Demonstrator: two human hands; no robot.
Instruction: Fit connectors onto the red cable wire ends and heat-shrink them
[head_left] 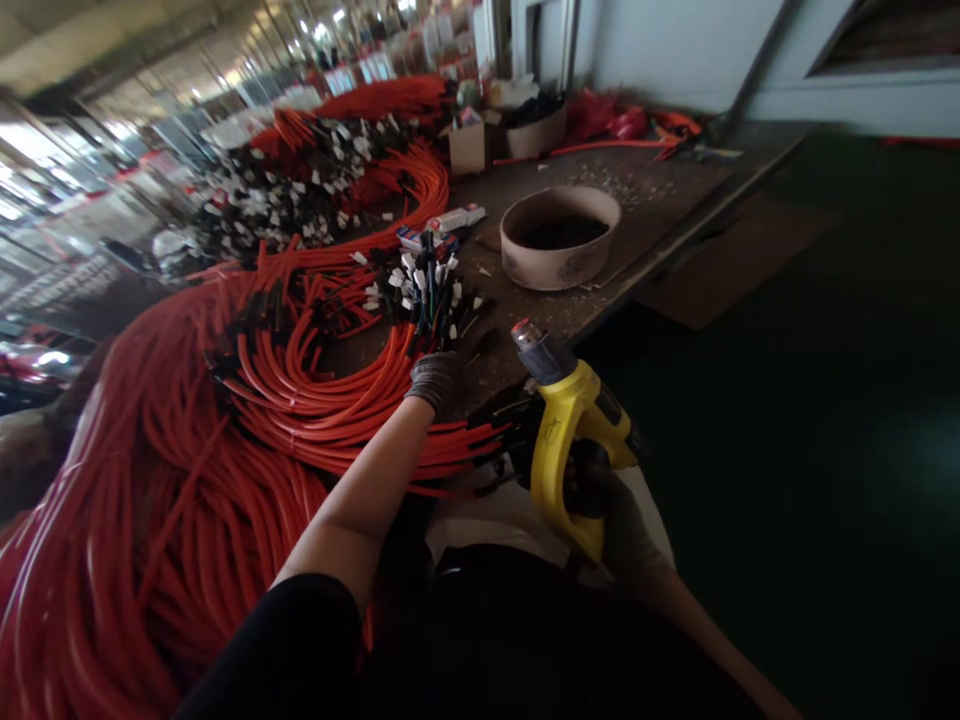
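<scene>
Two gloved hands are in view, both in grey knit work gloves. The right hand [616,515] is wrapped around the handle of a yellow, pistol-shaped plastic heat gun [564,410] with a dark collar and a metal nozzle [523,332]; its fingers are in shadow and only partly distinguishable. The heat gun is tilted, the nozzle pointing up and slightly left, past the near edge of the dark worktop [757,155].

The left hand [436,380] is at a curved bundle of orange, smooth-sleeved cables [322,400], to the left of the heat gun and apart from it. Its fingers are turned away from the camera; whether they pinch a cable or merely rest there cannot be determined. The bundle curves away to the left of this hand, and a run of dark-tipped cable ends passes below it toward the heat gun. Just beyond the left hand stands a cluster of white connectors on dark wires [427,285].

A large heap of red-orange cables [150,450] fills the left foreground. Beyond the nozzle, a round, beige, open-topped container [555,265] sits on the worktop. Farther back are a small brown cardboard box [469,148] and a further pile of white-tipped dark wiring [270,205].
</scene>
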